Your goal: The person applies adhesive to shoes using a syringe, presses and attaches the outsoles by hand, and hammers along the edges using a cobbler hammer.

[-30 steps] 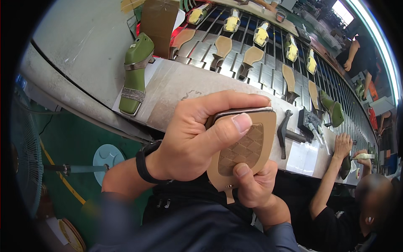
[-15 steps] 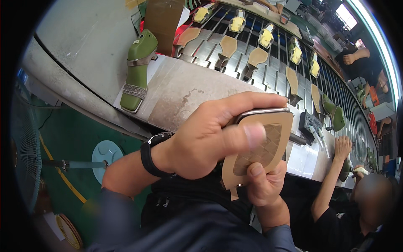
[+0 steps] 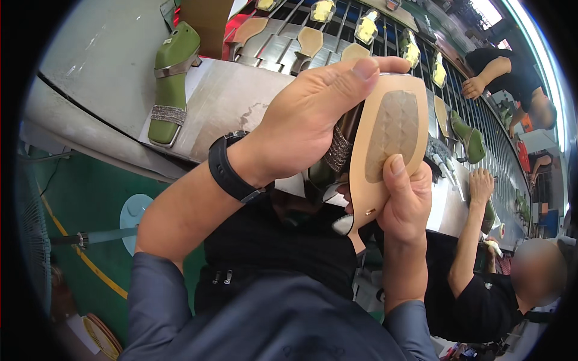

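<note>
Gripping a tan sole (image 3: 365, 141), right fingers (image 3: 397, 171) touch its diamond-textured panel (image 3: 396, 120).

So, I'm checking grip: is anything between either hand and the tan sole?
Nothing visible: the right hand has its bare thumb on the tan sole, and the left hand lies bare at the sole's upper edge.

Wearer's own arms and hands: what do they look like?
Left hand and right hand are ungloved. Black wristwatch with a broad strap on the left wrist; right wrist bare. Slate blue-grey sleeves end around the elbows. No cables or markings visible on either arm.
</note>
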Motion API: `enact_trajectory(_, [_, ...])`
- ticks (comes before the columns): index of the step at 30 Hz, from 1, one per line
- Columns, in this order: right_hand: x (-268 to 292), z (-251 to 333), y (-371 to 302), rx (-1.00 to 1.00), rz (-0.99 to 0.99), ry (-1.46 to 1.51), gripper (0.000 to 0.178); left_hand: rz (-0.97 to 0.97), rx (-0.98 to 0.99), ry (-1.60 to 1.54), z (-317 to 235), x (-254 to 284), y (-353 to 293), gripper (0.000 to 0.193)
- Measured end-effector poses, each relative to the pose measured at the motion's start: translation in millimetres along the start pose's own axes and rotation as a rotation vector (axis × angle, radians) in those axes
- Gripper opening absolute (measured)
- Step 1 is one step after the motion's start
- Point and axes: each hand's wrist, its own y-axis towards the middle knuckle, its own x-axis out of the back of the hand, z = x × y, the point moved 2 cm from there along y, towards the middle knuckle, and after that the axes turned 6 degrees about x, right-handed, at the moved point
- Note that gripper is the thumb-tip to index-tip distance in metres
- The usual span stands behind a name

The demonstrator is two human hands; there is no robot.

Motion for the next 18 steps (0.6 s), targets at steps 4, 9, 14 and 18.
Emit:
enact_trajectory(4, [4.3,-3.0,2.1,0.049,-0.005,-0.01,0.04,-0.015,-0.041,-0.043,4.4,0.5,3.5,0.053])
enact_trajectory(9, [1.8,-4.2,5.9,0.099,-0.102,-0.065,0.037,0.037,-0.148,0.214,9.0,13.5,-2.2,0.054])
enact_trajectory(14, [-2.7,-2.6,2.2,0.031,-0.105,-0.176,0.038,0.102,-0.173,0.372,-3.1,17.5,-18.9,0.062])
enact_trajectory(18, [-27.5,10.6,-14.2,0.15,-0.163,-0.243,0.045,0.036,-0.209,0.447,-18.8,13.1,-39.6,0.059])
